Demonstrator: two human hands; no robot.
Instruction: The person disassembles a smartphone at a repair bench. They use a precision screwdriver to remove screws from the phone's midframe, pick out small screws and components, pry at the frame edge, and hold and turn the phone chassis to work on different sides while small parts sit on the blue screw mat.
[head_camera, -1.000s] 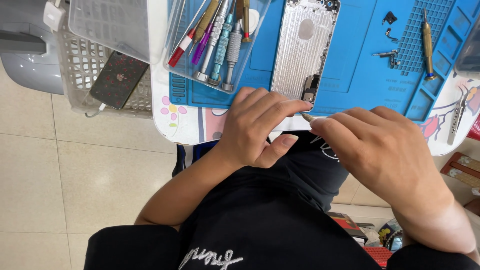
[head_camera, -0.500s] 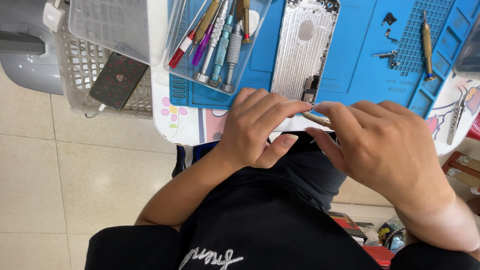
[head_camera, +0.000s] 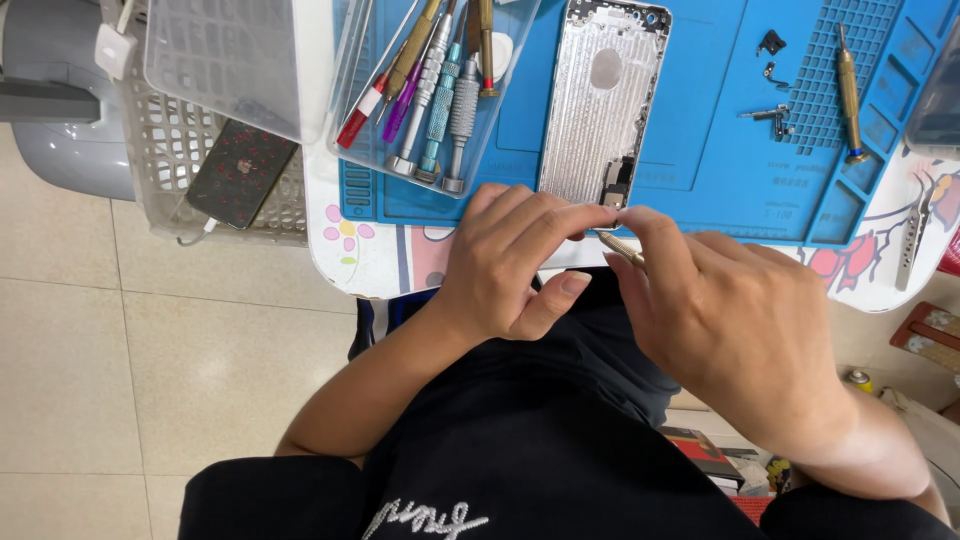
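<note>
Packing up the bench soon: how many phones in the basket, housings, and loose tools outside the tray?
Dark phone in basket: 1
Silver phone housing: 1
Gold screwdriver on blue mat: 1
Gold tool in right hand: 1
Tweezers: 1
Total: 5

Our left hand (head_camera: 505, 265) and right hand (head_camera: 730, 320) meet at the near edge of the blue mat (head_camera: 700, 150), fingertips touching over the lower end of the silver phone housing (head_camera: 600, 100), so that edge is closed to us. To the left, the clear tray of screwdrivers (head_camera: 430, 90) lies just beside the housing and blocks a sideways pass. We find bare mat between the housing and the small loose parts (head_camera: 768, 115), enough to reach through. Farther right, a brass screwdriver (head_camera: 850, 95) lies along the gridded part of the mat, and tweezers (head_camera: 915, 240) lie near the table's right edge. The white basket (head_camera: 170, 160) with a dark phone (head_camera: 240, 172) stands well left.
</note>
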